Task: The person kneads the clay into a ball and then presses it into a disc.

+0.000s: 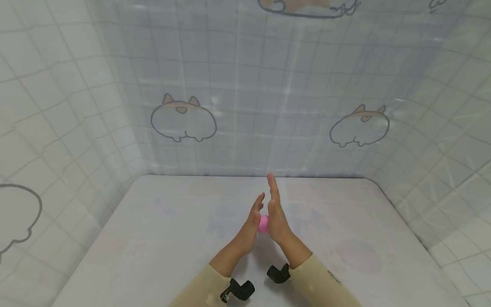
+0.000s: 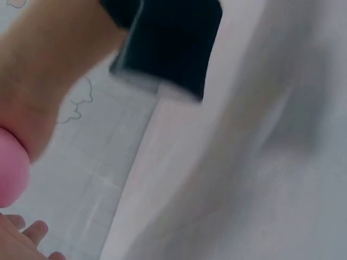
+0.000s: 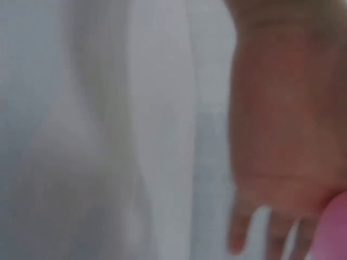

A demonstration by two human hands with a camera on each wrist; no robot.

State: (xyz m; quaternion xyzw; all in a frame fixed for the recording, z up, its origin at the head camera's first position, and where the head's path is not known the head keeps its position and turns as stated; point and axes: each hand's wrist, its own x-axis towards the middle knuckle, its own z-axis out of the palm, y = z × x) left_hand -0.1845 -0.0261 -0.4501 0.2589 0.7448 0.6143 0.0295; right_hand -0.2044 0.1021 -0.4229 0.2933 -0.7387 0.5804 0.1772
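A smooth pink ball [image 1: 263,224] is sandwiched between two palms above the white surface. My left hand [image 1: 251,226] is on its left side, with fingers extended up and forward. Opposite it, my right hand [image 1: 277,215] presses from the right, its straight fingers reaching higher than the left ones. Part of the ball [image 2: 11,169] shows at the left edge of the left wrist view, beside a palm's heel. The right wrist view catches the ball [image 3: 332,233] in its lower right corner, against a reddish palm.
A white tabletop [image 1: 161,238] with faint coloured patches lies under both arms. Gridded sheeting [image 1: 245,106] with cartoon dog drawings rises behind and on both sides. Black camera mounts [image 1: 242,290] are strapped at the beige sleeves [image 1: 205,285].
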